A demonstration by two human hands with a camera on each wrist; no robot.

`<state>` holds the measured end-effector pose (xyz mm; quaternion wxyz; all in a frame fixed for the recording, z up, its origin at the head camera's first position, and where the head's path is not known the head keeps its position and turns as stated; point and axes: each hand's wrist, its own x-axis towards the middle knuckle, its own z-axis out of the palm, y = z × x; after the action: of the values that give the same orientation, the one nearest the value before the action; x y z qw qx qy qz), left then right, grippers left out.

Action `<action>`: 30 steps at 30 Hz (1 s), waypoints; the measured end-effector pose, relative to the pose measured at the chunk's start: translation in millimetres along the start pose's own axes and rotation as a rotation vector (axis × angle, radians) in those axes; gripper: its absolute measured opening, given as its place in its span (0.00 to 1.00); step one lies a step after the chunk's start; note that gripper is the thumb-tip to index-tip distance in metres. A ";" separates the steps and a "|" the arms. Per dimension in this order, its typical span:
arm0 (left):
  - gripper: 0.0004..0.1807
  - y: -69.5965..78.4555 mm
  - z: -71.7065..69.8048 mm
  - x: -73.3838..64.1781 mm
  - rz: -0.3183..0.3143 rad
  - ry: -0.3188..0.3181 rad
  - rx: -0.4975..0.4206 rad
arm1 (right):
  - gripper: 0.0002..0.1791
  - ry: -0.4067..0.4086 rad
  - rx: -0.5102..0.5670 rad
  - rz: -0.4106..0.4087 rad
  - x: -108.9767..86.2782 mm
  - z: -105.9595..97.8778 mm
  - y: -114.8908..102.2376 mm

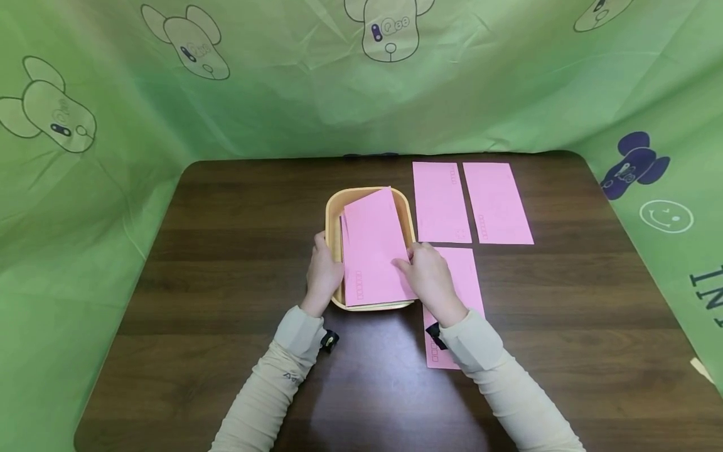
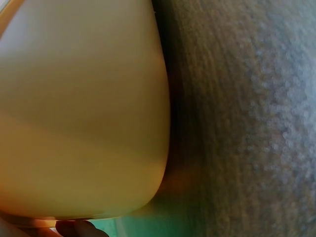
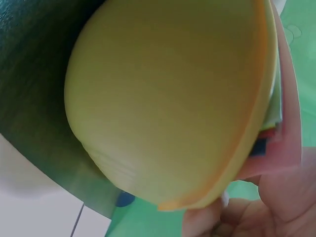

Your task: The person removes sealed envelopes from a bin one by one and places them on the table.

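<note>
Near the middle of the table sits a pale yellow plastic bin (image 1: 334, 207) with rounded corners. A pink envelope (image 1: 373, 245) with small printed boxes lies slanted on top of its contents and overhangs the rim. My left hand (image 1: 326, 276) grips the bin's left side; in the left wrist view only a few fingers (image 2: 81, 228) show at the lower edge. On the opposite side, my right hand (image 1: 432, 279) holds the rim with its thumb over the pink envelope. Green, yellow, red and dark blue edges show beneath that envelope in the right wrist view.
Two pink envelopes lie side by side behind and right of the bin, one nearer (image 1: 442, 204) and one farther right (image 1: 497, 204). Another pink envelope (image 1: 465, 276) lies partly under the right forearm. A green patterned cloth (image 1: 316, 100) surrounds the dark wooden table (image 1: 226, 282).
</note>
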<state>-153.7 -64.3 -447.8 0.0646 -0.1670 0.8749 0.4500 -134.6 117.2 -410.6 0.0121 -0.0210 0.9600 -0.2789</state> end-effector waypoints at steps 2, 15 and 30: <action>0.36 0.5 -0.3 0.0 -0.001 0.000 -0.002 | 0.15 -0.011 0.019 0.013 1.3 -2.1 1.0; 0.36 -0.6 -1.0 -0.8 -0.001 0.009 -0.012 | 0.15 -0.083 0.205 0.168 4.4 -16.3 23.2; 0.38 1.2 -0.2 -0.7 -0.028 -0.010 -0.012 | 0.20 0.018 0.245 0.282 -32.9 -61.3 72.0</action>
<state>-153.5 -63.6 -446.6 0.0742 -0.1771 0.8694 0.4553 -106.3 212.2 -397.0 0.0449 0.1178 0.9124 -0.3895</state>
